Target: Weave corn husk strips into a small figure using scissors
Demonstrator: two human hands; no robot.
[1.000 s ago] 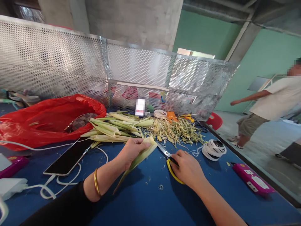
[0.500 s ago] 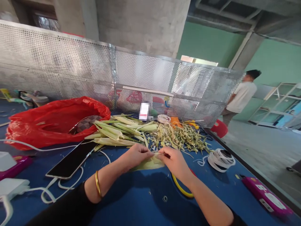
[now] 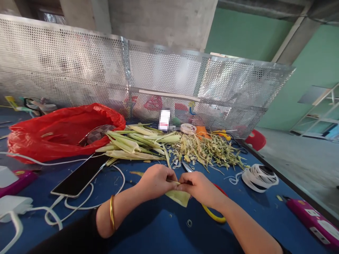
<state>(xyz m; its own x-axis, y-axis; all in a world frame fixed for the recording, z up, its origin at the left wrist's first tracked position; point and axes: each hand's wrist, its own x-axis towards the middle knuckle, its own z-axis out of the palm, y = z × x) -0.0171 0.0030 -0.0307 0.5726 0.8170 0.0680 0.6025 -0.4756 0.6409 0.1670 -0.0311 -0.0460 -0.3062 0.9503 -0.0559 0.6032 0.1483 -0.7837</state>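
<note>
A pale green corn husk [image 3: 180,197] is pinched between both hands over the blue table [image 3: 143,233]. My left hand [image 3: 157,181] grips it with thumb and fingers, a gold bangle on that wrist. Just beside it, my right hand [image 3: 198,187] pinches the husk's upper edge. Part of the husk is hidden behind the fingers. Scissors with a yellow and red handle [image 3: 214,214] lie partly under my right hand, blades pointing away. Beyond the hands rest a pile of long corn husks [image 3: 135,144] and a heap of shredded husk scraps [image 3: 209,150].
On the left are a red plastic bag [image 3: 39,141], a phone [image 3: 82,176] with a white cable, and a white charger [image 3: 16,208]. To the right stand a spool of white cord [image 3: 259,178] and a purple power strip [image 3: 309,218]. A perforated metal screen [image 3: 164,70] closes the back.
The husk has turned in my hands, its free part now hanging toward me. My hands have come slightly nearer. The view has shifted, and the person at the right is out of sight.
</note>
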